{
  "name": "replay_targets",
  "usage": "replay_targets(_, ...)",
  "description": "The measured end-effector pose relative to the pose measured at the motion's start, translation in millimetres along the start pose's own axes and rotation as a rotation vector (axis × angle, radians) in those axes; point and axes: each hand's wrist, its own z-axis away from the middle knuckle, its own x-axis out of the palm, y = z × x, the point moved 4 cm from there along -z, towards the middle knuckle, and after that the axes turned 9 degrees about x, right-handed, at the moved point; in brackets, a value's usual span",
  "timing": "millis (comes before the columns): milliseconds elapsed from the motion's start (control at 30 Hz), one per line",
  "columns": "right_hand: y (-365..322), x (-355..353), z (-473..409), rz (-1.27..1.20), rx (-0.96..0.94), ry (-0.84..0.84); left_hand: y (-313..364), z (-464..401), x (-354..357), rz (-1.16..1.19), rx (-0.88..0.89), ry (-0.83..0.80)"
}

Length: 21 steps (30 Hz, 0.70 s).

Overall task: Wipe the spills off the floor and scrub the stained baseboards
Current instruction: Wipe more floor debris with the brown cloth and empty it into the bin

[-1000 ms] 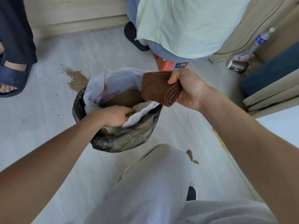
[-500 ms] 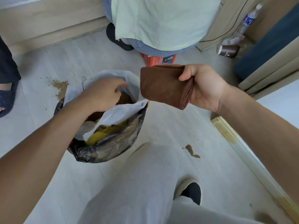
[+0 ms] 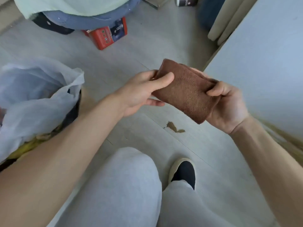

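A folded brown cloth (image 3: pixel 186 92) is held in the air above the pale plank floor (image 3: pixel 147 51), gripped at both ends. My left hand (image 3: pixel 141 92) pinches its left edge with thumb on top. My right hand (image 3: pixel 227 104) clasps its right end. Directly below the cloth a small brown spill (image 3: pixel 174 126) lies on the floor. Along the right wall the baseboard (image 3: pixel 285 141) shows a yellow-brown stain, blurred by motion.
A trash bin with a black liner and a white plastic bag (image 3: pixel 32 89) stands at the left. A red box (image 3: pixel 106 35) lies beside another person crouched at the top (image 3: pixel 78 12). A dark cup (image 3: pixel 185 1) sits far back. My knee (image 3: pixel 127 177) and shoe (image 3: pixel 184 171) are below.
My left hand left the white bag in the bin and took hold of the cloth's left edge. The view swung right and down, so the bin now sits at the left edge.
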Motion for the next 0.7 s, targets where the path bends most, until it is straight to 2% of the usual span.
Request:
replay_targets(67, 21.7, -27.3, 0.7, 0.052, 0.007, 0.066, -20.9, -10.3, 5.8, -0.085, 0.06, 0.032)
replay_targets(167, 51.4, -58.0, 5.2, 0.226, 0.123, 0.061, -58.6, -13.1, 11.5, -0.1, 0.043, -0.045)
replay_targets(333, 94.0, -82.4, -2.4, 0.307, 0.52, -0.166, -130.5, -1.7, 9.7, -0.077, -0.066, -0.203)
replay_targets(367, 103.9, -83.2, -8.3, 0.358, 0.566, -0.165, -141.0, 0.3, 11.6, -0.07, -0.089, -0.228)
replay_targets(433, 119.0, -85.9, -22.2, 0.513, 0.603, -0.055, -157.9, 2.9, 14.6, -0.065, -0.116, -0.22)
replay_targets(567, 102.9, -97.4, -48.0, 0.683, 0.614, 0.125, -180.6, 3.3, -6.1, -0.085, -0.155, 0.003)
replay_targets(633, 70.4, -109.8, -71.7, 0.852, 0.549, 0.279, -189.4, 8.8, -26.2, -0.08, -0.186, 0.127)
replay_targets(700, 33.8, -117.7, -111.3, 1.087, 0.395, 0.461, -197.7, 20.0, -44.2, -0.049, -0.212, 0.224)
